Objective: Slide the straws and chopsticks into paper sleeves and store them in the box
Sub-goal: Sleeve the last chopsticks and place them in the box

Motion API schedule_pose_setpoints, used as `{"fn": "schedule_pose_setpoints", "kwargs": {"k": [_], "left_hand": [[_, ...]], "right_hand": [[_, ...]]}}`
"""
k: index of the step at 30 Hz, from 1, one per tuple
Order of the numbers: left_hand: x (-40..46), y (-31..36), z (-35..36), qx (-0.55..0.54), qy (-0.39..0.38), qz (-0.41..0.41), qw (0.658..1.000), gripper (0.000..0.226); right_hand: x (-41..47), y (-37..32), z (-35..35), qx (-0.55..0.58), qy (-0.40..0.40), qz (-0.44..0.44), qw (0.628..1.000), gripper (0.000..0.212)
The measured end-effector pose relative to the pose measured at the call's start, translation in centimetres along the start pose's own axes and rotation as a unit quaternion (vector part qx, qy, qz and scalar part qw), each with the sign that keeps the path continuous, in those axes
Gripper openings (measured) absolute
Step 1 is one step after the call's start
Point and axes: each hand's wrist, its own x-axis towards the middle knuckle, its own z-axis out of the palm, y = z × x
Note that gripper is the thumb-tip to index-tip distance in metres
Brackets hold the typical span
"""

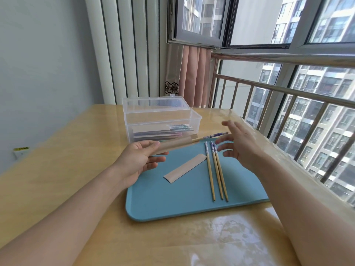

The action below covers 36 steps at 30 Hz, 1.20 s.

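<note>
My left hand (138, 160) pinches a brown paper sleeve (175, 145) with chopsticks (213, 135) sticking out of its right end, blue patterned tips showing. My right hand (240, 144) hovers just right of those tips, fingers spread and holding nothing. On the blue tray (172, 204) lie three loose chopsticks (217, 169) side by side and one empty paper sleeve (184, 167). Behind the tray stands a clear plastic box (163, 123), lid open, with several sleeved items inside.
The tray rests on a glossy wooden table (57, 169). A metal railing (288, 104) and windows run along the right side. A radiator and pink curtain (194, 77) stand behind the box. A grey wall is at the left.
</note>
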Motion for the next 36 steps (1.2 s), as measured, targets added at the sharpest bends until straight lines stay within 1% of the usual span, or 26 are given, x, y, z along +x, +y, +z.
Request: {"fn": "schedule_pose_setpoints", "kwargs": {"k": [1, 2, 3, 4, 5, 7, 10, 13, 15, 17, 19, 20, 21, 22, 23, 24, 25, 27, 30, 36], "left_hand": [[0.1, 0.0, 0.0, -0.003, 0.003, 0.001, 1.000, 0.015], [0.1, 0.0, 0.0, -0.005, 0.005, 0.000, 1.000, 0.017], [0.2, -0.1, 0.0, -0.007, 0.006, -0.001, 1.000, 0.018], [0.2, -0.1, 0.0, -0.008, 0.005, -0.003, 1.000, 0.018], [0.2, -0.1, -0.1, -0.009, 0.004, -0.006, 1.000, 0.017], [0.2, 0.0, -0.2, -0.010, -0.001, -0.011, 1.000, 0.015], [0.3, 0.0, -0.3, 0.002, -0.003, -0.008, 1.000, 0.014], [0.5, -0.1, -0.5, 0.017, 0.009, 0.002, 1.000, 0.009], [0.6, -0.1, -0.7, 0.019, 0.016, 0.006, 1.000, 0.009], [0.6, -0.1, -0.8, 0.018, 0.021, 0.008, 1.000, 0.010], [0.6, 0.0, -0.8, 0.012, 0.024, 0.009, 1.000, 0.008], [0.6, 0.0, -0.8, 0.009, 0.026, 0.010, 1.000, 0.008], [0.6, 0.0, -0.8, 0.008, 0.027, 0.010, 1.000, 0.008], [0.6, 0.0, -0.8, 0.007, 0.028, 0.010, 1.000, 0.008], [0.6, 0.0, -0.8, 0.007, 0.028, 0.010, 1.000, 0.008], [0.6, 0.0, -0.8, 0.006, 0.028, 0.010, 1.000, 0.008], [0.6, -0.1, -0.7, 0.005, 0.027, 0.009, 1.000, 0.008], [0.6, -0.1, -0.8, 0.001, 0.024, 0.007, 1.000, 0.008], [0.6, 0.0, -0.9, -0.010, 0.020, 0.002, 1.000, 0.009], [0.5, 0.3, -0.9, -0.029, 0.005, -0.008, 1.000, 0.009]], "right_hand": [[0.1, 0.1, -0.4, -0.090, 0.047, 0.003, 0.995, 0.038], [0.2, 0.2, -0.9, -0.207, 0.076, 0.009, 0.975, 0.043], [0.2, 0.5, -1.1, -0.305, 0.072, 0.025, 0.949, 0.046], [0.2, 0.7, -1.3, -0.366, 0.044, 0.052, 0.928, 0.047], [0.2, 1.0, -1.3, -0.397, 0.013, 0.079, 0.914, 0.047], [0.4, 1.2, -1.3, -0.416, -0.014, 0.113, 0.902, 0.041], [0.7, 0.9, -1.5, -0.404, -0.010, 0.142, 0.904, 0.024], [0.8, 0.9, -1.7, -0.436, -0.014, 0.150, 0.887, 0.026], [1.0, 0.9, -1.6, -0.437, -0.021, 0.155, 0.886, 0.027], [0.9, 0.9, -1.7, -0.400, -0.008, 0.161, 0.902, 0.020], [0.9, 0.8, -2.2, -0.304, 0.016, 0.172, 0.937, 0.012], [1.1, 0.7, -2.7, -0.222, 0.021, 0.178, 0.959, 0.012], [1.3, 0.4, -3.2, -0.114, 0.020, 0.179, 0.977, 0.011], [1.5, 0.1, -3.5, 0.010, 0.019, 0.173, 0.985, 0.013], [1.7, -0.4, -3.8, 0.129, 0.022, 0.159, 0.979, 0.015], [1.8, -0.8, -3.9, 0.222, 0.032, 0.138, 0.965, 0.017], [1.7, -1.3, -3.8, 0.284, 0.048, 0.115, 0.951, 0.019], [1.4, -1.7, -3.2, 0.337, 0.067, 0.080, 0.936, 0.017], [1.3, -1.3, -2.1, 0.331, 0.075, 0.055, 0.939, 0.012], [1.9, -0.4, -1.6, 0.335, 0.095, 0.064, 0.935, 0.026]]}}
